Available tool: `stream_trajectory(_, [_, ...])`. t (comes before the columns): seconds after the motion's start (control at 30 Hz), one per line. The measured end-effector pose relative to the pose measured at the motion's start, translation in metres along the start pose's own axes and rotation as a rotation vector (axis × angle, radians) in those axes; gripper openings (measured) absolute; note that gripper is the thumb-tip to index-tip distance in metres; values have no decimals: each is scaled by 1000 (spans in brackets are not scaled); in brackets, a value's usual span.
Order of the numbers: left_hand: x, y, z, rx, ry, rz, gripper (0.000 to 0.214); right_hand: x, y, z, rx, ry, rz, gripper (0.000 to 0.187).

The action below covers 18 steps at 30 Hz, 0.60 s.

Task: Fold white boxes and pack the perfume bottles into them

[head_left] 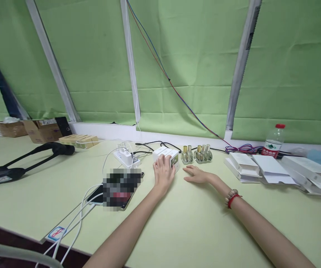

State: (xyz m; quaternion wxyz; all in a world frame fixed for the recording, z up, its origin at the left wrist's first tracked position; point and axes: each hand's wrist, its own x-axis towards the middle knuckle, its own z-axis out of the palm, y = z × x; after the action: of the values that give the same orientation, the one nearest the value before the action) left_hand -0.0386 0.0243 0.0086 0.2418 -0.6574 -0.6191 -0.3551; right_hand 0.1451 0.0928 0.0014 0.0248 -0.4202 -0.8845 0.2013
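Observation:
My left hand (164, 172) is closed over the front of the white boxes (166, 150), which stand side by side in the middle of the table. Its fingers lie across their top and front and hide part of them. A greenish picture shows on the right face. My right hand (196, 174) rests low over the table to the right of the boxes, fingers spread, holding nothing. Just behind it stand several small glass bottles with gold and silver caps, one group (187, 155) on the left and another group (203, 154) on the right.
Flattened white cartons (272, 169) and a red-capped water bottle (272, 143) are on the right. Left of my hands lie a phone (132, 186), white cables and a power strip (127, 159). Farther left are a black neckband-shaped device (37, 156), yellowish boxes (79, 140) and a cardboard box (44, 131).

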Motion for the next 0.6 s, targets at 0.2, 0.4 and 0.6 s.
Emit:
stream_trajectory(0.2, [-5,3,10,-26,-34,-33,47,-9,-26,12,-50,76,137,59])
stream_trajectory(0.4, [-10,8,12,-43,-46,-23,55,-19,-50,39,-98,274,355,48])
stream_trajectory(0.6, [-19,18,-2,-90,-116,10,39,-46,-59,46,-109,513,421,42])
